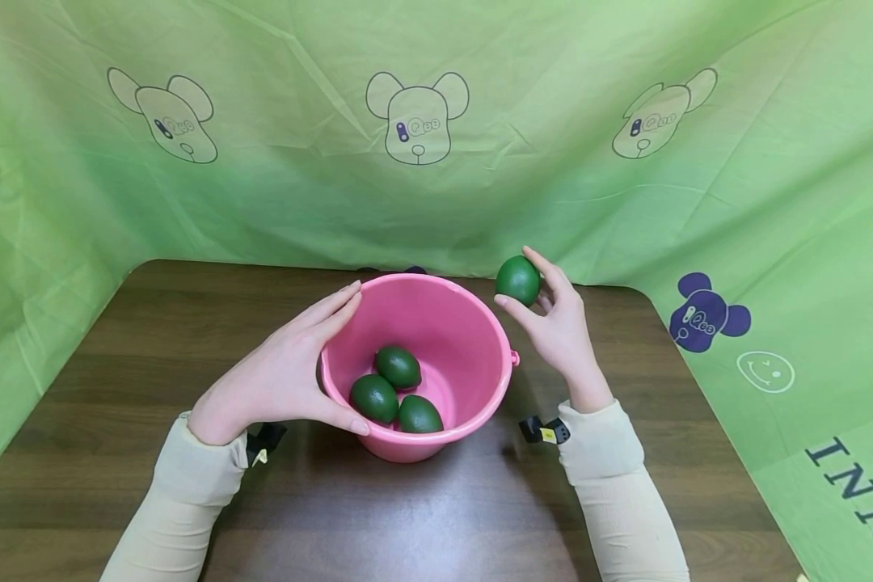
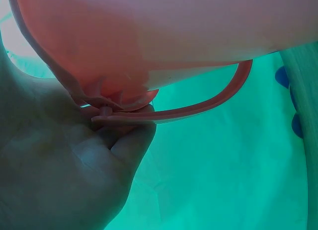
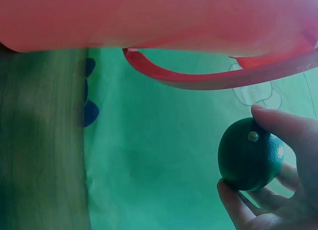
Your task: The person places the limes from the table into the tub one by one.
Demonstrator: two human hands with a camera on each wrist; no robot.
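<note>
A pink bucket (image 1: pixel 466 339) stands on the table, and three dark green limes (image 1: pixel 398 368) lie at its bottom. My left hand (image 1: pixel 284 372) holds the bucket's left side, thumb at the near rim and fingers at the far rim. In the left wrist view that hand (image 2: pixel 74 155) lies against the rim by the joint of the pink handle (image 2: pixel 198 108). Beyond the bucket's right rim, my right hand (image 1: pixel 553 323) pinches another lime (image 1: pixel 518 280) between thumb and fingers, raised above the table. The stem nub of this lime (image 3: pixel 248 153) shows in the right wrist view.
The brown wooden table (image 1: pixel 153 339) has rounded far corners. A green cloth (image 1: pixel 291 202) printed with bear heads hangs behind it and along both sides. The bucket's handle (image 3: pixel 198 82) hangs down on its far side. Each wrist wears a small black device (image 1: pixel 541 430).
</note>
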